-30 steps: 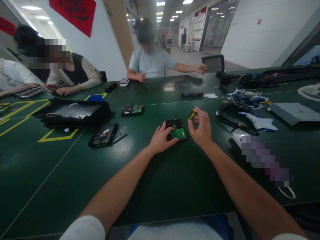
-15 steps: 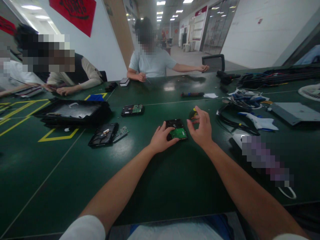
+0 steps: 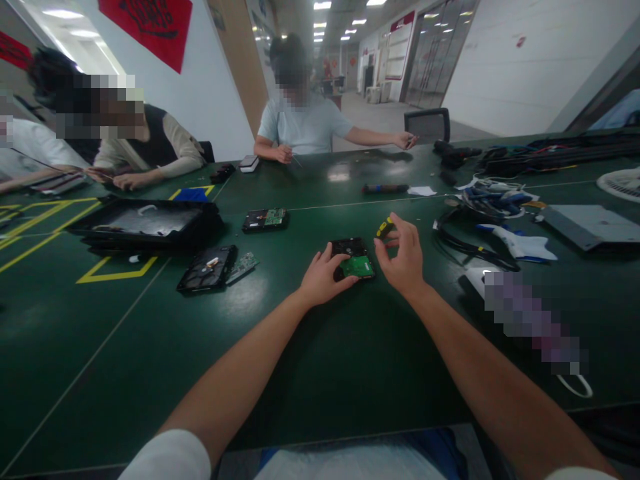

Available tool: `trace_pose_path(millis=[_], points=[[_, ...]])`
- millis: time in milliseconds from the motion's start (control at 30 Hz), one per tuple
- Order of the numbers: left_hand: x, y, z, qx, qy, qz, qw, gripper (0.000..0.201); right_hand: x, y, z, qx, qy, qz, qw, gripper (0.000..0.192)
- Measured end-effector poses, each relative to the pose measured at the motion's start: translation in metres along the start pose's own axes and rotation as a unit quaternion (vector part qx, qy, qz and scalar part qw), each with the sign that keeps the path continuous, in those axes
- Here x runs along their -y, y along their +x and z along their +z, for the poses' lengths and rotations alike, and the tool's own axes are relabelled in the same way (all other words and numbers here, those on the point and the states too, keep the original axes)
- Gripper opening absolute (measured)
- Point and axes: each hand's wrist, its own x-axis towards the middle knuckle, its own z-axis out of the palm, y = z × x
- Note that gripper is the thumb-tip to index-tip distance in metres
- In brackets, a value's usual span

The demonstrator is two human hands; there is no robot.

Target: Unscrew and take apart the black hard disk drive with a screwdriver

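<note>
A black hard drive (image 3: pixel 356 248) with a green circuit board lies flat on the table in front of me. My left hand (image 3: pixel 320 279) grips its left and near side, the thumb along the near edge and the fingers over the top. Just right of the drive, my right hand (image 3: pixel 403 257) pinches a small yellow-and-black screwdriver (image 3: pixel 385 228) by its handle, between thumb and fingertips. I cannot make out its shaft or tip. Another hard drive (image 3: pixel 265 219) rests farther back, and a black drive body (image 3: pixel 207 269) sits to the left beside a loose circuit board (image 3: pixel 243 268).
A black tray-like casing (image 3: pixel 145 220) stands at left. On the right are black cables (image 3: pixel 470 248), a blue-and-white glove (image 3: pixel 520 243), a grey metal box (image 3: pixel 595 223) and a blurred-out pouch (image 3: pixel 530 317). A dark tool (image 3: pixel 385 189) lies farther back. Co-workers sit across the table.
The yellow-and-black handle has turned in my right fingers and shows more yellow now. Both hands and the hard drive stay nearly in place.
</note>
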Motion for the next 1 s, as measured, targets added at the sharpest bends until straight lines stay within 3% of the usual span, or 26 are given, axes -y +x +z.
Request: trace_pose_path(millis=[1000], points=[[-0.0008,0.0007,-0.0014,0.006,0.001,-0.001,1.000,0.068,0.0000,0.0005,0.0000,-0.005,-0.015,-0.008,1.000,0.070]])
